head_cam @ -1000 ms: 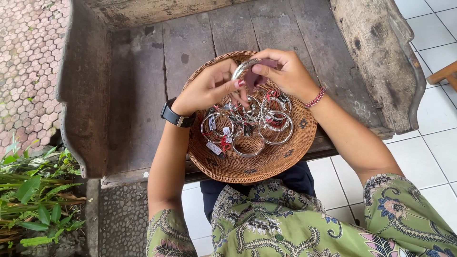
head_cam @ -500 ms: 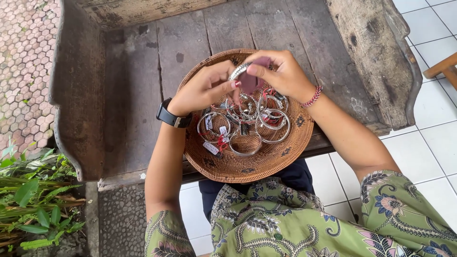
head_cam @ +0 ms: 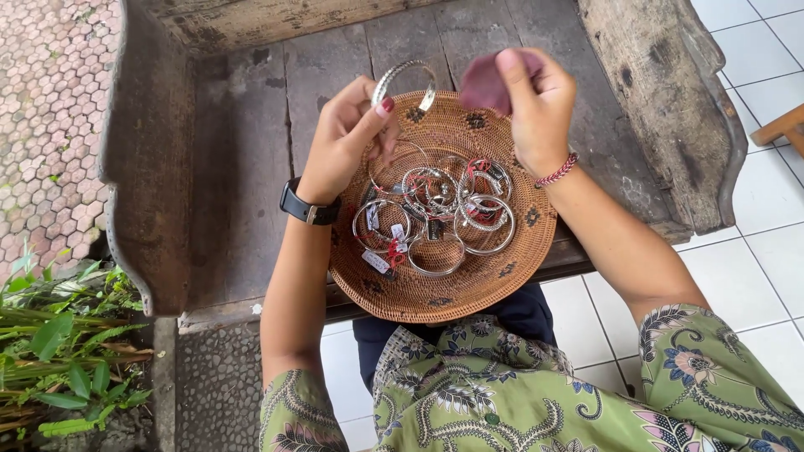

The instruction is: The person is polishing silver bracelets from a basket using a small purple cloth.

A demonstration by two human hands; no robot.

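Left hand (head_cam: 347, 138) raised over the far left edge of a round woven tray (head_cam: 511, 259), fingers curled in, thumb and fingertips pinched on one end of an open silver cuff bangle (head_cam: 404, 82). Bangle held up just above the tray's far rim, arching to the right, its free end hanging unsupported. Red-painted thumbnail pressed against the metal. Black wristwatch (head_cam: 308, 209) strapped on that wrist.

Right hand (head_cam: 528, 105) lifted to the right of the bangle, near it but not touching it, fingers bent and closed around a small dull-purple cloth (head_cam: 486, 84). Cloth pinched between thumb and forefinger, bunched against the palm, its left edge close to the bangle's free end. Red beaded bracelet (head_cam: 557, 172) on that wrist.

Below both hands, a loose heap of silver bangles (head_cam: 435, 213) lying in the middle of the tray, several with small paper tags and red threads, overlapping one another. Tray resting on a weathered wooden bench (head_cam: 243, 159), its near edge jutting over the front of the seat toward the lap. Green patterned sleeves (head_cam: 502, 393) filling the near foreground. White floor tiles (head_cam: 754, 226) to the right, green plants (head_cam: 50, 351) at the near left.
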